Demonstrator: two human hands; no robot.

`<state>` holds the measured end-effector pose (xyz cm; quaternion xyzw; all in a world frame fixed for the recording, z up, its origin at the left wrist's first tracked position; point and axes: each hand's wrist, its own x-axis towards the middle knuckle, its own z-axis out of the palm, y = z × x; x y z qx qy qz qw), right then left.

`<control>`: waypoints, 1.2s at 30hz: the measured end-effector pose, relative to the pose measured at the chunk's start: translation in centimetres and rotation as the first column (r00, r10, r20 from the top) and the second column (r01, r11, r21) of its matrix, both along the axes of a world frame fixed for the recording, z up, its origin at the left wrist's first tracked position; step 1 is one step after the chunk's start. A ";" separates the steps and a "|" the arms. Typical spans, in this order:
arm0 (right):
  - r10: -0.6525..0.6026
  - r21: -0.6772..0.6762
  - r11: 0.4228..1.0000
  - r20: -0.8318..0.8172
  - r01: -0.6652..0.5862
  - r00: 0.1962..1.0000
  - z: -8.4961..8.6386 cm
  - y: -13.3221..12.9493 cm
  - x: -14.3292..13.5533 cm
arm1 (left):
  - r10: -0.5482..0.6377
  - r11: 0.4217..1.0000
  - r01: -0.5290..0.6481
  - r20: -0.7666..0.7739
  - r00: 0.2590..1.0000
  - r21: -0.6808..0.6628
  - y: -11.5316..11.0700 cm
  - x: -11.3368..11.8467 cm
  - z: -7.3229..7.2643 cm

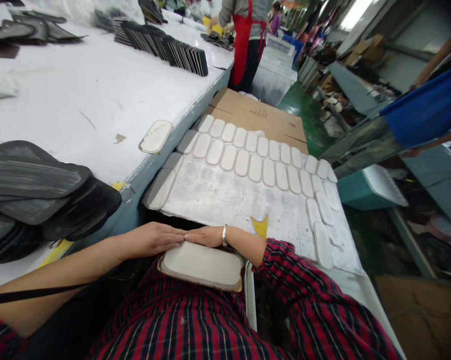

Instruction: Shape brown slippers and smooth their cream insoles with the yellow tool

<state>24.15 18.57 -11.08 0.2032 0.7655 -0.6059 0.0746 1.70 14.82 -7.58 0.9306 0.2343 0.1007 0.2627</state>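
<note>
A white oblong panel [202, 264] with rounded ends and a brownish rim lies across my lap, seemingly on a stack of similar pieces. Along its far edge, my left hand [159, 238] reaches in with fingers stretched out and held together. From the other side comes my right hand [207, 236], wearing a silver bracelet [224, 235], its fingers also straight and flat. The fingertips of both hands meet at the panel's far edge, touching or just above it. My thumbs are hidden.
Rows of white oblong pieces [229, 157] line the metal-grey board [233, 195] ahead. Dark oblong pieces [41, 185] are piled on the white table [97, 90] at left. Cardboard [255, 115] lies beyond the board. A person in a red apron [244, 45] stands ahead; another person is at right.
</note>
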 end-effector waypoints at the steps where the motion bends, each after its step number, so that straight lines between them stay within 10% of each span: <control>1: 0.008 -0.004 1.000 0.005 -0.008 1.000 -0.2 0.1 -0.6 | 0.008 1.000 -0.008 0.002 1.000 0.003 -0.1 -0.2 0.0; 11: -0.141 -0.195 0.969 0.078 0.154 0.987 1.6 -1.2 5.0 | 0.168 0.980 -0.175 0.086 0.982 0.090 -2.2 0.9 0.6; 14: -0.461 -0.305 0.824 0.132 0.478 0.878 2.0 -3.2 9.4 | 0.088 0.981 -0.098 0.067 0.994 0.168 -4.0 2.6 1.4; 17: -0.789 -0.245 0.548 0.167 0.800 0.591 1.7 -6.9 13.7 | 0.000 0.980 -0.004 0.022 1.000 0.198 -6.0 4.8 1.7; 20: -0.874 -0.144 0.387 0.257 0.911 0.412 1.3 -12.1 16.0 | -0.060 0.974 0.063 -0.021 0.998 0.217 -7.4 7.2 1.5; 26: -0.786 -0.258 0.525 0.217 0.811 0.578 -0.2 -19.0 11.7 | -0.080 0.954 0.105 -0.101 0.992 0.282 -8.4 10.6 1.3; 36: -0.920 -0.316 0.206 0.259 0.926 0.293 -0.7 -18.7 8.2 | 0.049 0.995 -0.044 -0.048 0.998 0.091 -7.9 10.8 1.3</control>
